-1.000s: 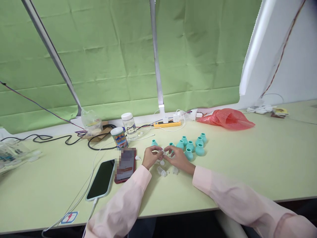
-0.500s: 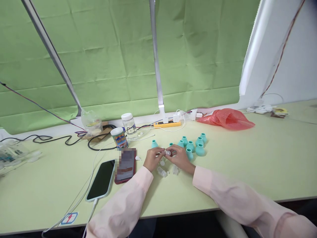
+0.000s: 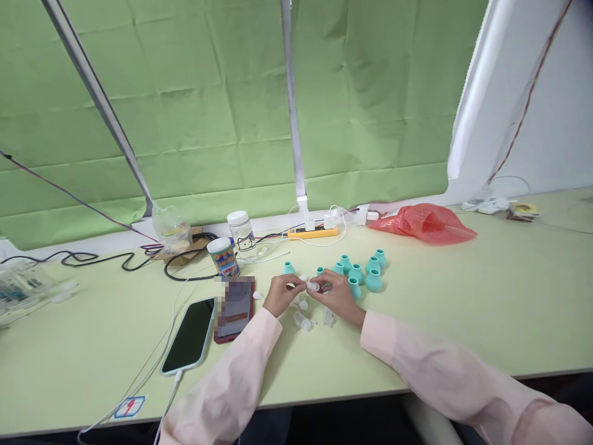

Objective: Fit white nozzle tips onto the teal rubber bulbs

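Observation:
My right hand (image 3: 337,293) is closed on a small translucent white piece (image 3: 314,287), held between thumb and fingers. Beside it on the left, my left hand (image 3: 282,294) is pinched; whatever its fingertips hold is too small to make out. Just below the hands, a clear plastic piece (image 3: 302,321), another clear piece (image 3: 328,317) and a small white round part (image 3: 304,305) lie on the table. Several teal bulb-shaped pieces (image 3: 374,280) stand to the right and behind my right hand, and one more teal piece (image 3: 289,267) stands behind my left hand.
Two phones (image 3: 189,337) (image 3: 235,312) lie left of my hands on the table (image 3: 445,327). Behind them stand a labelled can (image 3: 223,258) and a clear jar (image 3: 243,237). A yellow power strip (image 3: 313,233) and a red plastic bag (image 3: 424,223) lie along the wall, with cables at the left.
My left hand has shifted slightly left, away from the white piece in my right hand. More small white parts now show between and behind the hands. My right hand has barely moved.

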`<state>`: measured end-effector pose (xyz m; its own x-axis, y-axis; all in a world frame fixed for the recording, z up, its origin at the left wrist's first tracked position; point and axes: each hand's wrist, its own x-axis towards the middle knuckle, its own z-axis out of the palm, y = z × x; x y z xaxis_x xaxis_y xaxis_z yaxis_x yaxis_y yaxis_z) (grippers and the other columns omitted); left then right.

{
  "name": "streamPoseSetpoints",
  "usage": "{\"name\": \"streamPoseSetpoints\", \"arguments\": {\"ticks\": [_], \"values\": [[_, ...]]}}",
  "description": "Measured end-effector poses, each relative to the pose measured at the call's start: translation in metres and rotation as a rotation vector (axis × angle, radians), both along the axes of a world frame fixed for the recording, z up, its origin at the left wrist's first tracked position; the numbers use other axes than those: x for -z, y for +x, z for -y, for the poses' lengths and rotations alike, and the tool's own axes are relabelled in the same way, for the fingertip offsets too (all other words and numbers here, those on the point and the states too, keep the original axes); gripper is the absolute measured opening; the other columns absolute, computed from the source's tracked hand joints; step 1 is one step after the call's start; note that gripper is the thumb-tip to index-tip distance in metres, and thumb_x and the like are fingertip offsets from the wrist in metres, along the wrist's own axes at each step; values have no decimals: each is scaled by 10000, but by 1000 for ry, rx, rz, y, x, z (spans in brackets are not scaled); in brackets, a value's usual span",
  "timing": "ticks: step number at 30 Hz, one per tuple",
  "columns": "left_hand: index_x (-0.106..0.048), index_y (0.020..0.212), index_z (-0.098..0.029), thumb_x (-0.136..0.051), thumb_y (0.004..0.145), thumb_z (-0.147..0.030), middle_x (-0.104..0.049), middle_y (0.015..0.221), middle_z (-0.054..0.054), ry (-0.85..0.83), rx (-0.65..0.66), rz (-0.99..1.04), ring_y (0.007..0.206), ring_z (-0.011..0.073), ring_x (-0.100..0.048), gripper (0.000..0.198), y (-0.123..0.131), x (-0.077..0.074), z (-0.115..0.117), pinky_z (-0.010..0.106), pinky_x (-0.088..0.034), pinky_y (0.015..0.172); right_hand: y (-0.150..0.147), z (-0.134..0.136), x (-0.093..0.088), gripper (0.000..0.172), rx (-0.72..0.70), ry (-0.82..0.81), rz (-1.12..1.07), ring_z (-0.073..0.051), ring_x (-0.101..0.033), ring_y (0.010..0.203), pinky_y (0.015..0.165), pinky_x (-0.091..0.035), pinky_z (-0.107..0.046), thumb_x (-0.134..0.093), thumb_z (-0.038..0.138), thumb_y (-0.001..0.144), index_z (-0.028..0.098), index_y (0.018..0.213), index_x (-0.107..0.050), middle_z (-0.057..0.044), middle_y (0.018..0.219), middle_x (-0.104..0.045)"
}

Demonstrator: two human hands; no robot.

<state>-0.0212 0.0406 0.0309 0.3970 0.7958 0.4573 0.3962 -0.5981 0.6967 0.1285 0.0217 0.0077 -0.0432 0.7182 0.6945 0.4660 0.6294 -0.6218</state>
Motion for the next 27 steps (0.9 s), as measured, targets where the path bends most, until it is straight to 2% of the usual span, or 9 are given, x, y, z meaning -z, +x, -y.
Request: {"name": "streamPoseSetpoints", "arguments": {"ticks": [8, 15, 18, 22, 27], "values": [[-604, 686, -130, -501, 689, -278, -602, 678, 40, -43, 25, -67, 627, 114, -535, 180, -3, -5, 3, 194, -432, 550, 1, 2, 0, 132, -42, -4, -43, -100, -505, 546, 424, -446, -188, -581, 241, 611, 161, 712, -610, -13, 625, -505], [-592, 707, -141, -442, 727, -192, -581, 672, 42, 279, 60, -276, 598, 101, -512, 159, -2, -5, 4, 202, -402, 563, 3, -1, 3, 143, -59, -8, -36, -91, -492, 515, 424, -451, -194, -585, 222, 606, 169, 735, -617, -8, 618, -498], [-569, 702, -135, -415, 731, -169, -556, 652, 43, 366, 41, -321, 600, 104, -500, 161, -1, -4, 5, 205, -393, 560, 3, -1, 3, 140, -61, -16, -46, -95, -495, 529, 428, -453, -194, -587, 225, 608, 169, 733, -614, -9, 621, -496], [-539, 675, -135, -415, 703, -143, -527, 620, 30, 407, 17, -326, 580, 99, -476, 127, -1, -3, 7, 203, -387, 550, 3, 0, 2, 144, -68, -29, -50, -100, -499, 540, 429, -453, -196, -592, 236, 607, 160, 728, -612, -11, 621, -490], [-519, 635, -143, -439, 653, -140, -518, 578, 8, 371, -30, -283, 525, 85, -460, 82, 1, -3, 9, 194, -386, 520, 2, 1, 0, 120, -72, -11, -67, -102, -506, 548, 432, -453, -197, -594, 235, 606, 162, 700, -593, -11, 627, -496]]}}
